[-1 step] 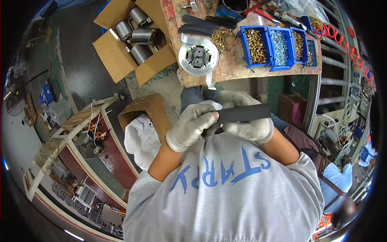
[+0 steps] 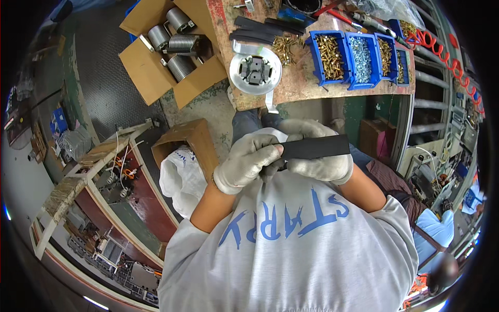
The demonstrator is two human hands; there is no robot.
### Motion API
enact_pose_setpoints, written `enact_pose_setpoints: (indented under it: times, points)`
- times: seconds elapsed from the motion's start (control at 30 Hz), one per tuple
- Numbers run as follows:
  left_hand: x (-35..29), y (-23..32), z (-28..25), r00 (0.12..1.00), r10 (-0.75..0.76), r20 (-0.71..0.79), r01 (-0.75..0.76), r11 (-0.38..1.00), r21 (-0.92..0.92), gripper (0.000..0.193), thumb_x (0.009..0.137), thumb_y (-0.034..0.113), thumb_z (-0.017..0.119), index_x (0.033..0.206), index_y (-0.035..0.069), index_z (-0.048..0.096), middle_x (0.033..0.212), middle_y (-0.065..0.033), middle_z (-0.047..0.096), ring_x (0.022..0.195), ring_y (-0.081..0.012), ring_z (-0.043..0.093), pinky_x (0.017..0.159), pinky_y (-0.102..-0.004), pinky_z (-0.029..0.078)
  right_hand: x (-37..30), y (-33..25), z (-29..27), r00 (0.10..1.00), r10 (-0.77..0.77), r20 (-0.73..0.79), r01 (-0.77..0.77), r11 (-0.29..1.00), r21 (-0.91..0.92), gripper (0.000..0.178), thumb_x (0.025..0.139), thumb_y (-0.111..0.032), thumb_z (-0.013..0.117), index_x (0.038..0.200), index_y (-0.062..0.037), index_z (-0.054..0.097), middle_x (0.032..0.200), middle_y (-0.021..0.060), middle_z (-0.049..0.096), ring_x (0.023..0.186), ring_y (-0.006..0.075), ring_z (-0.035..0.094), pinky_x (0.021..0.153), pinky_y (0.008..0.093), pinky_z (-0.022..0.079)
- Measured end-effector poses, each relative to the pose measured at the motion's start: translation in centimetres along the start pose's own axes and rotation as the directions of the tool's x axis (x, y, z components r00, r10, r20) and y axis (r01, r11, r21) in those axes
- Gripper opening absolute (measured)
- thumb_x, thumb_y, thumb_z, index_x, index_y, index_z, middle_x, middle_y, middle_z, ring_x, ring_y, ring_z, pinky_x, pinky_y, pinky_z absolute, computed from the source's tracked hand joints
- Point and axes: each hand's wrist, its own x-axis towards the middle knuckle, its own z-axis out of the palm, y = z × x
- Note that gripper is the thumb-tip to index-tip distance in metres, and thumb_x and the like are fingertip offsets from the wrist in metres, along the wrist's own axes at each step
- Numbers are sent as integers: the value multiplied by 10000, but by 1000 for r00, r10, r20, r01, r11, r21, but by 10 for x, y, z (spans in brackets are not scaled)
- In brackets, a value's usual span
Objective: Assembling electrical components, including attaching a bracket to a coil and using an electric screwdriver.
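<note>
Ahead of me stands a worn workbench (image 2: 304,93) with a row of blue bins (image 2: 362,85) on it, one filled with brass-coloured fittings (image 2: 329,56), the next with silvery ones (image 2: 360,56). A red coiled hose (image 2: 455,66) hangs off to my right, beyond the bench. To my left, an open cardboard box (image 2: 141,78) holds ribbed metal cylinders (image 2: 181,68); nearer me, a second carton (image 2: 206,148) has a white bag (image 2: 179,179) spilling out. Behind on my right is a person in light blue (image 2: 432,230).

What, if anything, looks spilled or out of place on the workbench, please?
The loose pile of brass-coloured fasteners looks slightly odd: it lies directly on the workbench, while similar pieces fill a blue bin nearby. It may be deliberate.
</note>
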Motion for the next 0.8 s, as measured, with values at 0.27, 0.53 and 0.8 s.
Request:
enact_pose_setpoints:
  times: [0.27,0.53,0.8]
  points:
    - [8,-36,-14,851,524,-34,-489,815,312,556,733,250,837,1168,-11,609,1068,-102,663,887,-160,631,781,-288,491,-18,23,18,984,153,-89,-69,794,605,347,830,-77,744,1117,41,588,1009,120,666,900,143,636,781,293,550]
    - [12,-45,-20,746,663,-65,-584,698,415,434,748,253,822,1075,12,667,948,-92,678,847,-176,651,773,-288,498,-19,16,30,978,195,-75,-91,718,690,371,861,-109,720,1147,55,551,1006,161,657,858,162,653,705,274,563]
    - [20,-53,-18,776,624,-95,-608,779,154,391,779,216,796,1068,-18,675,924,-69,685,802,-85,635,742,-229,495,-25,28,38,981,163,-107,-49,738,673,414,867,-141,724,1174,54,527,1036,177,647,862,174,663,719,273,568]
